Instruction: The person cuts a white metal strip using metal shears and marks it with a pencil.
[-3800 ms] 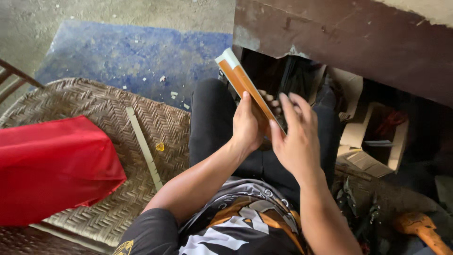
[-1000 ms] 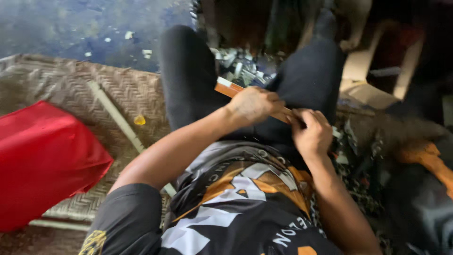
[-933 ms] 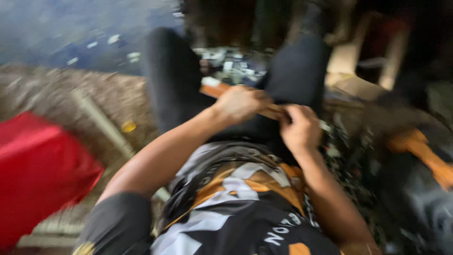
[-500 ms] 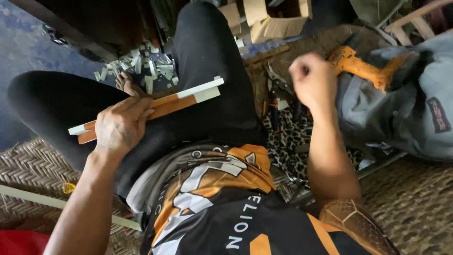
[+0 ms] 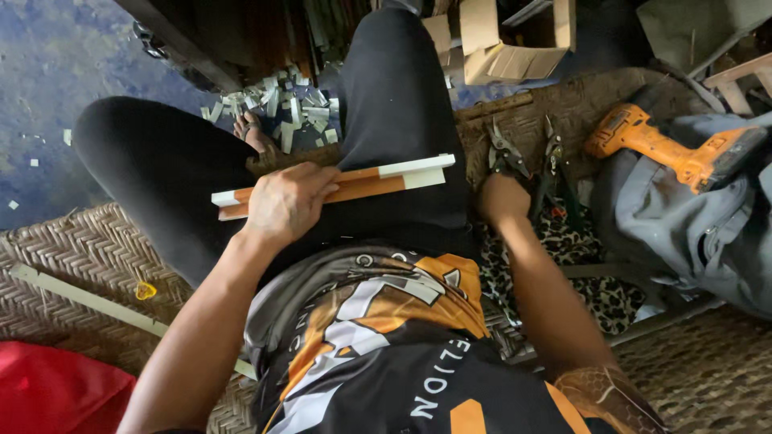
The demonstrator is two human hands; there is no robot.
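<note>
I sit on a woven mat (image 5: 72,257) in black trousers. My left hand (image 5: 285,201) grips an orange and white angled strip (image 5: 378,177) that lies across my lap. My right hand (image 5: 503,197) rests down at my right thigh, its fingers curled under and hidden, just below a pair of metal snips (image 5: 503,149). A second pair of dark pliers (image 5: 553,157) lies beside them on a leopard-print cloth (image 5: 579,273).
An orange cordless drill (image 5: 675,149) lies on a grey bag (image 5: 708,233) at right. Small white offcuts (image 5: 281,108) litter the floor by my foot. Cardboard pieces (image 5: 503,40) sit at the top. A pale strip (image 5: 80,297) and a red cloth (image 5: 56,394) lie at left.
My right hand has dropped from raised in the air to my right thigh near the snips. My left hand still holds the strip across my lap.
</note>
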